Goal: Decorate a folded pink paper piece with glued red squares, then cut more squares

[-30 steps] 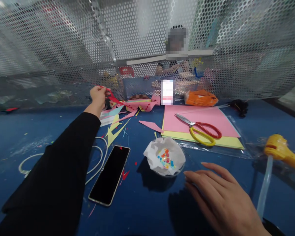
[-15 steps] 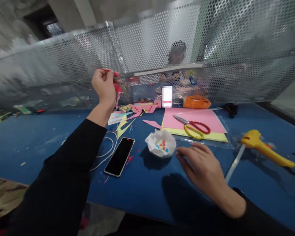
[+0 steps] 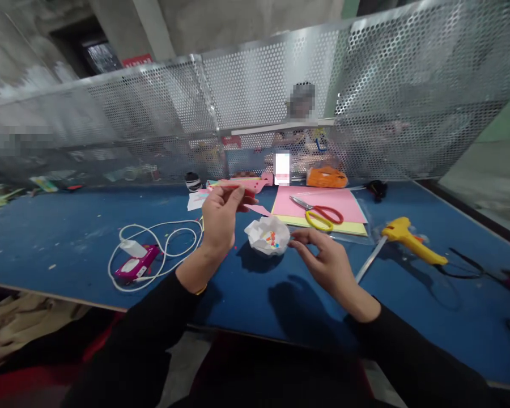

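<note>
1. Red paper strip (image 3: 250, 193), pinched between the thumb and fingers of the left hand (image 3: 219, 218), lies just beyond and a little left of the white paper-lined bowl (image 3: 255, 241); those fingers hide part of it, so its full shape cannot be told
2. Such a thin strip would, I judge, be best held lightly and near one end, since a hard squeeze could crease it and a buried edge is hard to see
3. The bowl, with small coloured bits (image 3: 273, 239) in it, looks light and easily tipped, so any steadying touch at its rim should be gentle, with sleeves kept clear of the bits
4. The left forearm reaches in from the lower left, wrist bent, back of the hand towards the wearer, fingers folded over the strip
5. The right hand (image 3: 325, 258) comes from the lower right with fingers curled inward, thumb and forefinger close together at the bowl's right rim; whether they grip it I cannot tell
6. The two hands are well apart, the bowl between them; beyond the right hand, scissors (image 3: 309, 208) rest on a pink sheet (image 3: 344, 204), and a yellow glue gun (image 3: 402, 232) lies farther right
</note>
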Demonstrator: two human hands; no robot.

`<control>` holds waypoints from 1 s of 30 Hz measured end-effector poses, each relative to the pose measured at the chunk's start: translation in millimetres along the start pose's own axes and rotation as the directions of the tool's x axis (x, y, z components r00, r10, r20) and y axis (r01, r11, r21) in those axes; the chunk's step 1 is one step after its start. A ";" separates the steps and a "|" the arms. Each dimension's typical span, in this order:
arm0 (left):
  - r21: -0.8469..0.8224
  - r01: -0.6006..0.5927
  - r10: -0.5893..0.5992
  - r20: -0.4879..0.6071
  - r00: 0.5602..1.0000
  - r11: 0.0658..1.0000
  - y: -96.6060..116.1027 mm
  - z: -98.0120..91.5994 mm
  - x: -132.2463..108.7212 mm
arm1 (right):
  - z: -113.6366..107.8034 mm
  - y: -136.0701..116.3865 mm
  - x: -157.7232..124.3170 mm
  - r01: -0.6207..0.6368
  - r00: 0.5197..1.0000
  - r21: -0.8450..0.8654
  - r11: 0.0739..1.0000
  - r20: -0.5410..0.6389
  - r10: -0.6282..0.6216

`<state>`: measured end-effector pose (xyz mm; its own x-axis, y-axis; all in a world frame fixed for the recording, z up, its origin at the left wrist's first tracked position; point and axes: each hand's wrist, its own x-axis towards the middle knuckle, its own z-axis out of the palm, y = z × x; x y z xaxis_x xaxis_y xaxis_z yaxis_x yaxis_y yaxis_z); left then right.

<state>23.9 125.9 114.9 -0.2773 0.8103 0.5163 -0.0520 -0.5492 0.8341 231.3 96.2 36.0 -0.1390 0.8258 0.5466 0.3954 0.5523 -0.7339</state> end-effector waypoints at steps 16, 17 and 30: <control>0.230 -0.359 0.197 0.521 0.831 0.905 -25.9 3.8 -140.6 | 11.6 -33.1 -23.3 -0.760 0.650 0.544 0.357 0.612 0.451; 0.226 -0.375 0.198 0.554 0.809 0.899 -26.8 1.8 -142.1 | 13.7 -32.3 -24.9 -0.756 0.653 0.548 0.358 0.600 0.461; 0.654 -0.005 -0.167 0.200 0.965 0.756 -39.2 -45.6 -109.0 | 17.9 -16.8 -35.2 -0.718 0.695 0.520 0.462 0.505 0.512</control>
<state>12.4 49.7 17.0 -0.0669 0.9150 0.3978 0.5898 -0.2853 0.7555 213.3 59.9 21.8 -0.3528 0.9142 -0.1996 -0.1895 -0.2787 -0.9415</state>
